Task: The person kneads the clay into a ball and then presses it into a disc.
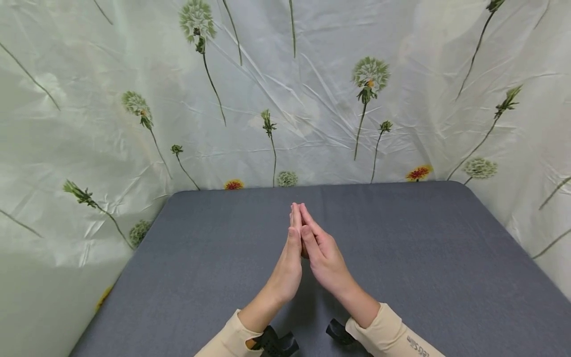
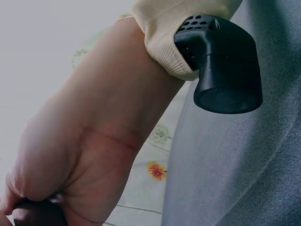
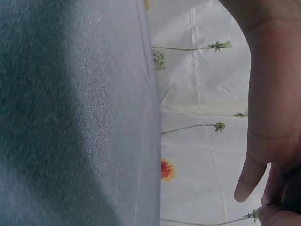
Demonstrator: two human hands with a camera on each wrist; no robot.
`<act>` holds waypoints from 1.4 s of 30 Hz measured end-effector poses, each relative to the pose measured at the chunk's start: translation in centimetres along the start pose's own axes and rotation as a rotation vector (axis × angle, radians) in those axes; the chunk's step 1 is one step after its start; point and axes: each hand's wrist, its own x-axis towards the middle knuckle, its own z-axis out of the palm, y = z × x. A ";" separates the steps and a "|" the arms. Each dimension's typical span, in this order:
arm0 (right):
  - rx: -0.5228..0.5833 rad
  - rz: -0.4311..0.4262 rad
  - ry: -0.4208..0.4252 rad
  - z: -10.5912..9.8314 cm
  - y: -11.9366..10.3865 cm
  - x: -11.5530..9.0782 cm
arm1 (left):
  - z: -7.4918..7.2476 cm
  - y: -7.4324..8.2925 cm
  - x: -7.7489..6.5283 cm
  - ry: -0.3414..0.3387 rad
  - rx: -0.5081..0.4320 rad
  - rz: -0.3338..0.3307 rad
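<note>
In the head view my left hand (image 1: pixel 287 270) and right hand (image 1: pixel 329 263) meet above the middle of the table, fingers straight and pointing away from me. Their fingertips touch at the top, while the heels of the palms spread apart like a tent. Both thumbs stand side by side, upright along the near side. Between the palms a dark rounded thing (image 2: pixel 40 215) shows at the lower left of the left wrist view; I cannot tell what it is. A palm and inner wrist fill much of that view. The right wrist view shows part of a hand (image 3: pixel 277 108) at its right edge.
A dark grey cloth-covered table (image 1: pixel 200 277) lies under the hands. Behind and beside it hangs a pale, creased curtain (image 1: pixel 308 99) printed with dandelions and flowers. Black wrist cameras (image 1: pixel 285 344) stick out from the cream sleeves (image 1: pixel 232 334).
</note>
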 end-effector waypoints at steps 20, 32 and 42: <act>-0.654 0.145 -0.436 -9.0 3.5 -1.1 | -3.1 0.2 -0.1 -0.150 -0.069 -0.128; -0.749 0.245 -0.540 -10.7 4.5 -2.0 | -5.4 -0.5 -2.0 -0.159 0.062 -0.137; -0.740 0.342 -0.534 -10.8 5.0 -2.2 | -6.3 -0.7 -2.7 -0.264 0.115 -0.139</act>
